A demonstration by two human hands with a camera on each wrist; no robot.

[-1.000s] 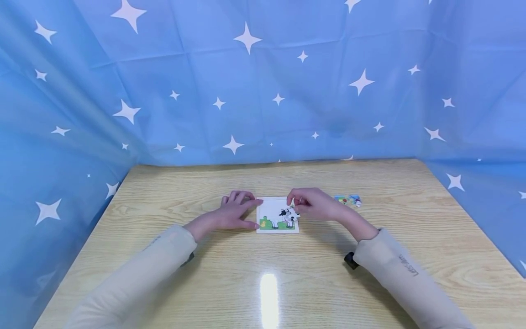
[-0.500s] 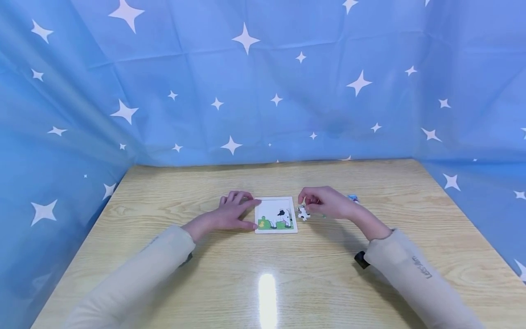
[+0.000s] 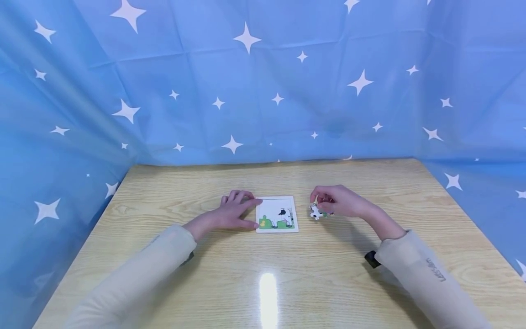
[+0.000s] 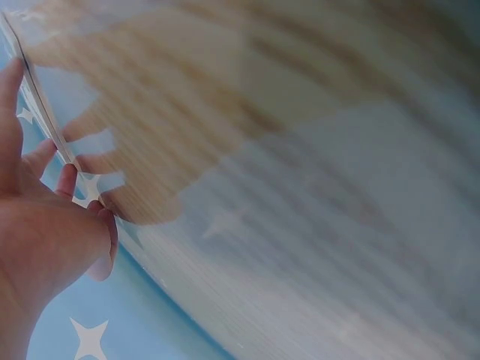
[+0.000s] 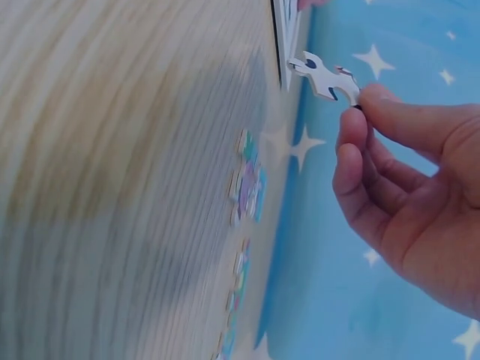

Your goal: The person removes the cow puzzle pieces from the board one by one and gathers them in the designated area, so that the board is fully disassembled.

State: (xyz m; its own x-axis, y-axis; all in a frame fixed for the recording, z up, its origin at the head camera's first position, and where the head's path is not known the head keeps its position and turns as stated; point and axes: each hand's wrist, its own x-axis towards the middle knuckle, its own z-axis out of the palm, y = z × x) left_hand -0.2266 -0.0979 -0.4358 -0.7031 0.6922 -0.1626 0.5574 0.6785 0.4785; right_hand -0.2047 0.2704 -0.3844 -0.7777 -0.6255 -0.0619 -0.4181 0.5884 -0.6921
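A square white puzzle board lies on the table. Along its lower part are fitted pieces showing a cow's hind body and green grass, while the upper part is plain white. My left hand rests at the board's left side, fingers spread, thumb and index finger touching its edge. To the right of the board, my right hand pinches a white puzzle piece with black markings between thumb and fingertips. In the right wrist view that piece is held above the tabletop.
Several loose coloured puzzle pieces lie on the wooden table, mostly hidden behind my right hand in the head view. A blue curtain with white stars hangs behind the table and at its sides.
My right hand has moved right, from over the board to beside it, carrying the white piece. It now covers most of the loose pieces. The left hand and board have stayed put.
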